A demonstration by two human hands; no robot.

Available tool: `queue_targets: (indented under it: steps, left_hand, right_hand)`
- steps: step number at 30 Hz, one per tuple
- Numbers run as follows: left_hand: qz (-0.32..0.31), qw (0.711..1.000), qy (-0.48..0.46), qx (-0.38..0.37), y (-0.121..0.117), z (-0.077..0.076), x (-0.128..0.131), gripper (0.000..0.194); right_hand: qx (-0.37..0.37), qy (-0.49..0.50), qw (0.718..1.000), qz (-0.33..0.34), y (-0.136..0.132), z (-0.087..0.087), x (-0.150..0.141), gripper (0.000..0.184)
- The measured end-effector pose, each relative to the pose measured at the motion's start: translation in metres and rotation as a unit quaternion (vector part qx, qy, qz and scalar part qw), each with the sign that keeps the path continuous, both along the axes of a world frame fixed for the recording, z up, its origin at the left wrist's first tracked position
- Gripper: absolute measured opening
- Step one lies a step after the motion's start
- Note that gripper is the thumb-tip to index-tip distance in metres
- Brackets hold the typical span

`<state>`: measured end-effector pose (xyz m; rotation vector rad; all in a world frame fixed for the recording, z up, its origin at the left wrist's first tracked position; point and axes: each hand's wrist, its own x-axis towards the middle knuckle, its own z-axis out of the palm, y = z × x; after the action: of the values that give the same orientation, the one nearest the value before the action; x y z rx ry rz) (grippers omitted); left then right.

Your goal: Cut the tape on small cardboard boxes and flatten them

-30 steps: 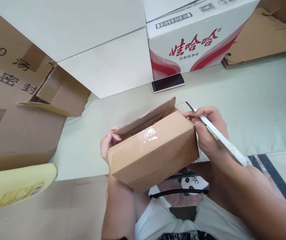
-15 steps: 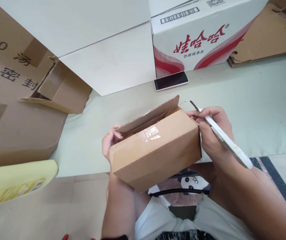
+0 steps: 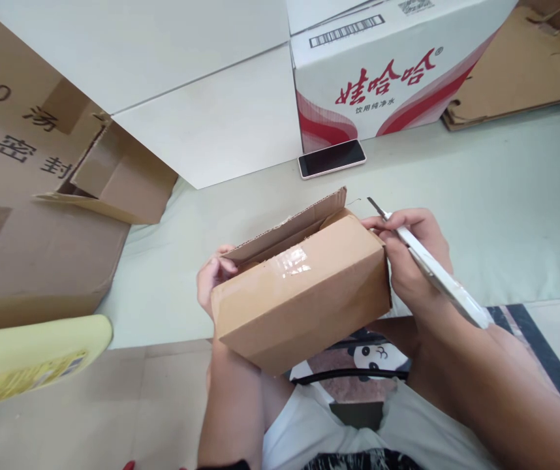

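Note:
A small brown cardboard box (image 3: 304, 294) is held tilted above my lap, one top flap (image 3: 290, 225) raised and clear tape (image 3: 294, 261) stuck on its near flap. My left hand (image 3: 214, 277) grips the box's left end, fingers bent over the edge by the gap. At the right end, my right hand (image 3: 414, 258) is closed around a white utility knife (image 3: 439, 277), its fingertips also touching the box corner. The knife's dark blade points up and away, clear of the cardboard. What lies inside the box is hidden.
A phone (image 3: 332, 158) lies on the pale green cloth (image 3: 495, 196), before a white-and-red water carton (image 3: 388, 85). A plain white box (image 3: 211, 124) stands beside it. Large brown cartons (image 3: 55, 248) fill the left, above a yellow container (image 3: 40, 359). Flattened cardboard (image 3: 525, 65) is at the far right.
The whole view has shifted very slightly. My hands, the box and the knife keep the same pose relative to each other.

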<state>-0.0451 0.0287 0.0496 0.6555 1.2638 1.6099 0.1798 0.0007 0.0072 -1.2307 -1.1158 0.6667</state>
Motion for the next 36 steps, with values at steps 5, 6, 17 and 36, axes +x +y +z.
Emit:
queue_targets:
  steps: [5, 6, 17, 36]
  left_hand:
    - [0.011, 1.0, 0.015, -0.012, -0.0022, -0.0007, -0.0007, 0.035]
    - [0.011, 1.0, 0.012, -0.014, -0.0024, -0.0009, -0.0011, 0.035]
    - [0.016, 1.0, -0.01, -0.017, -0.0028, -0.0027, -0.0011, 0.035]
    - [0.015, 1.0, -0.001, -0.014, -0.0034, -0.0009, 0.0003, 0.036]
  right_hand:
    - [-0.001, -0.008, 1.0, 0.001, 0.0009, -0.001, 0.0003, 0.012]
    - [0.0, -0.008, 1.0, -0.001, 0.0009, -0.0009, 0.0002, 0.012]
    - [-0.003, -0.004, 1.0, 0.0, 0.0, -0.0004, -0.0004, 0.013]
    - [0.009, -0.001, 1.0, 0.0, 0.0013, -0.0019, 0.0002, 0.014]
